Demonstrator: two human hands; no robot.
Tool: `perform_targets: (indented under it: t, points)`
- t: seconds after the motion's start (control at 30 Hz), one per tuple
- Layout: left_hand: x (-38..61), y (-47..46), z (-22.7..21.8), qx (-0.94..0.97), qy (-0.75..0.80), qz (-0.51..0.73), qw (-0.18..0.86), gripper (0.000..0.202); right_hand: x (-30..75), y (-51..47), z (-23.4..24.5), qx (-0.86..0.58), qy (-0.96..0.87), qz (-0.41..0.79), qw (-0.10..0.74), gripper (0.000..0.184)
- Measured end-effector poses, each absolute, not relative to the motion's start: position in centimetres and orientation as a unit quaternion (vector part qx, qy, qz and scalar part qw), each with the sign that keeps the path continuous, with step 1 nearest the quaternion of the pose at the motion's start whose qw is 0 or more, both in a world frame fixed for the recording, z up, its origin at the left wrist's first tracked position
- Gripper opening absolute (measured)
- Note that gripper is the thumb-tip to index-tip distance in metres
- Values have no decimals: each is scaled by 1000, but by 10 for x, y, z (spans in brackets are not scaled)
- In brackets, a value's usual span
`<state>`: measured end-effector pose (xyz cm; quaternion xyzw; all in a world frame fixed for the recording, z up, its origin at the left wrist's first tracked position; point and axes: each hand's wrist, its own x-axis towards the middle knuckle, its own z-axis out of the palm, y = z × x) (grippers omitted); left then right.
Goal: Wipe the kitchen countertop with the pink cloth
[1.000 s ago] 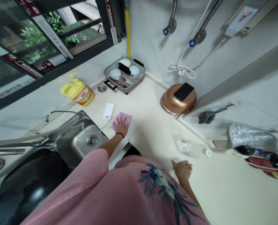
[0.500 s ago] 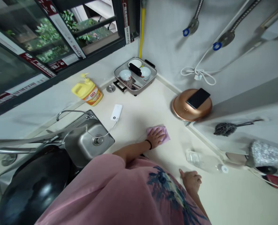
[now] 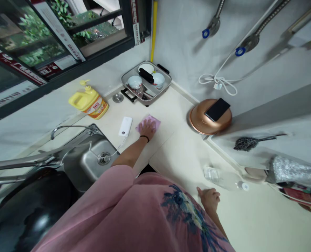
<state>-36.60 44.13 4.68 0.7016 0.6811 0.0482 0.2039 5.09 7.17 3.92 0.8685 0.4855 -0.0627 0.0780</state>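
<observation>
My left hand (image 3: 148,128), with a black band at the wrist, lies flat with fingers spread on a folded pink-purple cloth (image 3: 157,123). The cloth is pressed against the pale countertop (image 3: 179,147), just right of a white power bank (image 3: 125,126) with a white cable plugged in. Lower right, my right hand (image 3: 210,198) rests on the countertop, thumb held apart and fingers loosely bent, with nothing in it. A clear plastic bottle (image 3: 223,178) lies on its side above that hand, not touching it.
Behind the cloth stand a pan (image 3: 151,99) holding bowls and a yellow detergent jug (image 3: 91,103). At left are a steel sink (image 3: 84,164) and black wok (image 3: 34,213). A copper-coloured basin (image 3: 201,117) with a phone (image 3: 217,109) on it sits by the wall.
My left hand has slid the cloth left and away from me across the countertop, toward the power bank. My right hand stays in place beside the bottle. The view has shifted slightly.
</observation>
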Motion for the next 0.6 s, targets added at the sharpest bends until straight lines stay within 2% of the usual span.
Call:
perform_targets:
  t: [0.2,0.33,0.6]
  points:
    - [-386,376,46,671,717,10,190,66,51,72,42,877,476,-54,35,124]
    - [-363,328,41,683,706,-17,187,69,51,72,43,880,469,-61,40,124]
    - [-245,282,21,857,473,90,181,58,42,75,53,891,449,-64,-1,118]
